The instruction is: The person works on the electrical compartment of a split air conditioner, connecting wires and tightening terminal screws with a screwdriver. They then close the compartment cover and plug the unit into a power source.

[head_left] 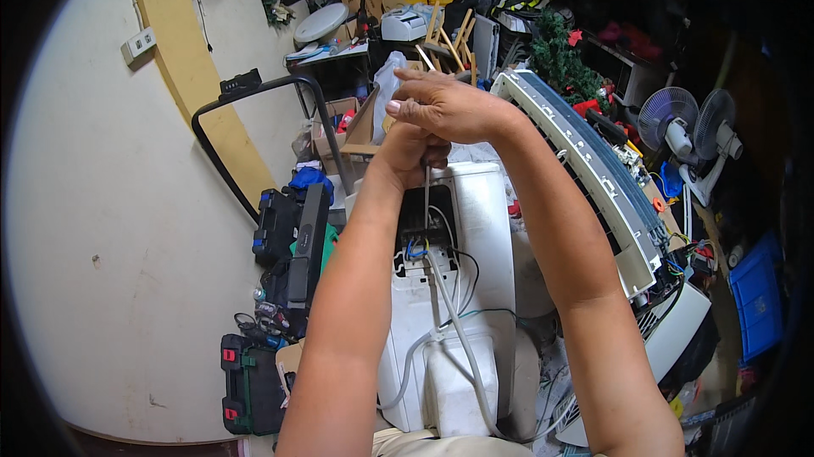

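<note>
My left hand (409, 154) is closed around the upper end of what looks like a screwdriver, whose handle is hidden in the fist. Its thin metal shaft (426, 194) points down into an opening in a white plastic appliance (482, 228). Over the left fist lies my right hand (458, 107), its thumb and visible fingers stretched out to the left; the rest of its fingers cannot be seen. Below the shaft's tip, blue and yellow wires (417, 248) show inside the opening. A grey cable (458, 326) runs from there down the appliance's near side.
At right leans a long air-conditioner unit (585, 177) with finned coils. Two fans (670, 122) and a blue bin (757, 296) stand beyond it. Toolboxes (250, 385) and a black folding handle frame (203, 139) line the left wall. Boxes and clutter fill the back.
</note>
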A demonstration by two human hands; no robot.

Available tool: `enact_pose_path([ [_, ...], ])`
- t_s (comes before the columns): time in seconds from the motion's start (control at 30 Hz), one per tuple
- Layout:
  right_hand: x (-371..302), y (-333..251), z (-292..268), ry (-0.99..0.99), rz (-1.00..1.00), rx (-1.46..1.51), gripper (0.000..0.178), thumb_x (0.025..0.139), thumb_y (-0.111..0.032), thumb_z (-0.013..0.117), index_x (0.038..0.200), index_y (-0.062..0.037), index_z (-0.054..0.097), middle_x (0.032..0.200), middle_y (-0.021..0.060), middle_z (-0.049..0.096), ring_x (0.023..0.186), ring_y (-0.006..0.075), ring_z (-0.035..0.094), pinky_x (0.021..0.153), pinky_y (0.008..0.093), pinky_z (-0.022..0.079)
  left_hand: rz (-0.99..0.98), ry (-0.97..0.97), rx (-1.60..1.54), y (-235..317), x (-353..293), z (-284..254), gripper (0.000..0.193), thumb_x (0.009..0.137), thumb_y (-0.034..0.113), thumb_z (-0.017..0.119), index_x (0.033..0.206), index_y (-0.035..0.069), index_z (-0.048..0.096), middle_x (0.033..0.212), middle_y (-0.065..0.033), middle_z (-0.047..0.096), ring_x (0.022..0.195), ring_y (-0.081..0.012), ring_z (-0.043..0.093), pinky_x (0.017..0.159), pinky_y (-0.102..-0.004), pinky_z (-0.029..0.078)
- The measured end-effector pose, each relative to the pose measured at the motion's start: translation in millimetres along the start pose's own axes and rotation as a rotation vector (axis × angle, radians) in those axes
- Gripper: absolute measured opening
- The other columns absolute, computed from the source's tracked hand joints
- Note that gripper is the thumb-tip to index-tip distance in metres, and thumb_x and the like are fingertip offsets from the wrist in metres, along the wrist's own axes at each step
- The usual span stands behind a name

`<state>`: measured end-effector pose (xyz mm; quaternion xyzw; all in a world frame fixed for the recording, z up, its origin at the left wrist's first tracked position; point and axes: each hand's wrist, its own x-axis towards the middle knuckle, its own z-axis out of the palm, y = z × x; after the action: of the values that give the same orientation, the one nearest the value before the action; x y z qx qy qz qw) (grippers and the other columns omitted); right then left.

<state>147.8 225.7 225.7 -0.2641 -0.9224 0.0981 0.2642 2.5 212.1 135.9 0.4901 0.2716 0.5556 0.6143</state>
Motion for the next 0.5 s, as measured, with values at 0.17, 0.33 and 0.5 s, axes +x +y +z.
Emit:
enact_pose_path([
  [0.17, 1.1, -7.7, -7.6, -0.04, 0.016, 0.031, 0.073, 0.107, -0.066, 0.054, 0.134, -0.0013, 0.073, 0.158, 0.03, 0.052, 0.15, 0.0431, 0.049, 0.123, 0.0445, 0.04, 0.171, 0.072, 0.403, 4.0, 7.4, 2.7, 0.026, 0.102, 0.027, 0.068, 0.118, 0.006, 0.066, 0.098, -0.0118, 0.071, 0.087, -0.026, 0.069, 0.074, -0.0412, 0.055],
  [0.33, 3.5, -20.4, -12.7, -0.139, -0.025, 0.128, 0.072, 0.107, -0.065, 0.054, 0.14, -0.0021, 0.069, 0.161, 0.0243, 0.052, 0.15, 0.039, 0.049, 0.125, 0.0438, 0.038, 0.787, 0.689, 1.315, -33.7, 1.5, 32.8, 0.041, 0.102, 0.025, 0.065, 0.136, 0.002, 0.063, 0.132, -0.0236, 0.071, 0.123, -0.0355, 0.069, 0.099, -0.0438, 0.056],
  [0.5, 7.1, -29.3, -20.3, -0.227, 0.181, 0.029, 0.069, 0.107, -0.063, 0.056, 0.14, -0.0044, 0.07, 0.152, 0.0224, 0.061, 0.142, 0.0382, 0.057, 0.121, 0.0426, 0.043, 0.219, 0.184, 0.308, -9.2, 7.0, 6.0, 0.021, 0.104, 0.026, 0.068, 0.095, 0.01, 0.06, 0.07, -0.0007, 0.051, 0.061, -0.0146, 0.056, 0.058, -0.0361, 0.046],
])
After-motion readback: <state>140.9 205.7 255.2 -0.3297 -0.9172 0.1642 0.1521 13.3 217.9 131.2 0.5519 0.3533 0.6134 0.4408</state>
